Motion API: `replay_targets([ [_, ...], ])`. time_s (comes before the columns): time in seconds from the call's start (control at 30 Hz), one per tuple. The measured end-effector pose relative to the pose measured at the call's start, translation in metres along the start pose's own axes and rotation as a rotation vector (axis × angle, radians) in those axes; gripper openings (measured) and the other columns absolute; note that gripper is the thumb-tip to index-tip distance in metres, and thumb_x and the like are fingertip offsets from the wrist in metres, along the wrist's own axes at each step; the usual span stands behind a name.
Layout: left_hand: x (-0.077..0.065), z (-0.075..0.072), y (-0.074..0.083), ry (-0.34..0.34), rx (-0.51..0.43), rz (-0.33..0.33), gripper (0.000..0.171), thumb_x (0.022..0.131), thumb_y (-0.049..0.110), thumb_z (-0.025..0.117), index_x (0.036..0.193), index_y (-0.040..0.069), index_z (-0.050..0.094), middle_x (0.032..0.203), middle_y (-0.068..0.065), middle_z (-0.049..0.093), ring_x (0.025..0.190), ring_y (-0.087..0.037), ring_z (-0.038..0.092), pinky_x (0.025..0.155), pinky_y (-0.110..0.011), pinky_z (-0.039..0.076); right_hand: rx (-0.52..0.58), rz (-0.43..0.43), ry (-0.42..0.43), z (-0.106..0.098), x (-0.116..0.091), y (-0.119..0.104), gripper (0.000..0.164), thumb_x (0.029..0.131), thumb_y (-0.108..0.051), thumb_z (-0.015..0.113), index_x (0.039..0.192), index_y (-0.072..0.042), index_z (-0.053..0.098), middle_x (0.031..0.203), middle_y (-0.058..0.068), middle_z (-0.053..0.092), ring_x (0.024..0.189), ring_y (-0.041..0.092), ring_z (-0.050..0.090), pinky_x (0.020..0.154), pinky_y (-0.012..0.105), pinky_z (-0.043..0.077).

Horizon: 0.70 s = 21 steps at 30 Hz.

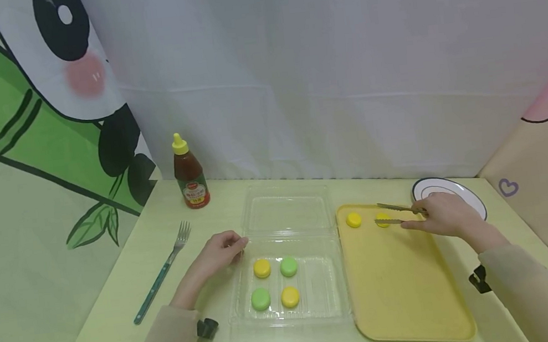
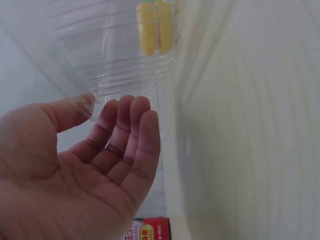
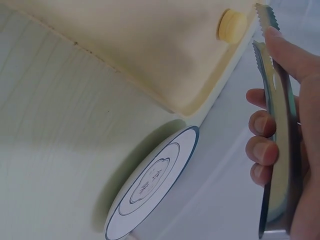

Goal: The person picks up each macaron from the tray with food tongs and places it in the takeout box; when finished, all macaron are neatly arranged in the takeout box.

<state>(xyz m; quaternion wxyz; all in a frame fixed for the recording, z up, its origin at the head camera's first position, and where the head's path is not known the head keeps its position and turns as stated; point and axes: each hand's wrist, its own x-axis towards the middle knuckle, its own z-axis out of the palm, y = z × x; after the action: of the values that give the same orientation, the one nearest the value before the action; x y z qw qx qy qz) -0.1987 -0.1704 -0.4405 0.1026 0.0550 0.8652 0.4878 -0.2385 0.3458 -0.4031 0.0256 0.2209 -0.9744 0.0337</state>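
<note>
My left hand (image 1: pixel 221 250) is at the left side of a clear plastic container (image 1: pixel 319 314); its thumb and fingers pinch the rim near the hinge. Inside the container are two yellow macarons (image 1: pixel 262 268) and two green macarons (image 1: pixel 288 266). My right hand (image 1: pixel 441 214) grips metal tongs (image 3: pixel 280 150) with serrated tips. In the head view the tongs' arms are spread, and the lower one overlaps a yellow macaron (image 1: pixel 385 223) on the yellow tray (image 1: pixel 407 291). Another yellow macaron (image 1: pixel 353 219) lies left of the tips, near the tray's far corner.
The container's lid (image 1: pixel 288 211) lies folded back behind it. A white plate (image 1: pixel 469 198) with a blue rim sits right of the tray, partly behind my right hand. Left of the container are a fork (image 1: pixel 162 275) and a sauce bottle (image 1: pixel 190 174). A white cloth (image 1: pixel 319 77) hangs behind the table.
</note>
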Motion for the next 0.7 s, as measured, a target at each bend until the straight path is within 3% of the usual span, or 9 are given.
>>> replay_targets([
  [0.7, 0.0017, 0.0002, -0.0013, 0.004, 0.009, -0.013, 0.027, 0.102, 0.025, 0.057, 0.096, -0.001, 0.063, 0.078, -0.006, 0.059, 0.072, -0.020, 0.053, 0.066, -0.031, 0.045, -0.005, 0.010, -0.044, 0.0066, -0.0030, 0.0081, 0.050, 0.084, -0.057, 0.073, 0.097, -0.009, 0.077, 0.081, -0.002, 0.069, 0.070, 0.015, 0.058, 0.068, 0.044, 0.049],
])
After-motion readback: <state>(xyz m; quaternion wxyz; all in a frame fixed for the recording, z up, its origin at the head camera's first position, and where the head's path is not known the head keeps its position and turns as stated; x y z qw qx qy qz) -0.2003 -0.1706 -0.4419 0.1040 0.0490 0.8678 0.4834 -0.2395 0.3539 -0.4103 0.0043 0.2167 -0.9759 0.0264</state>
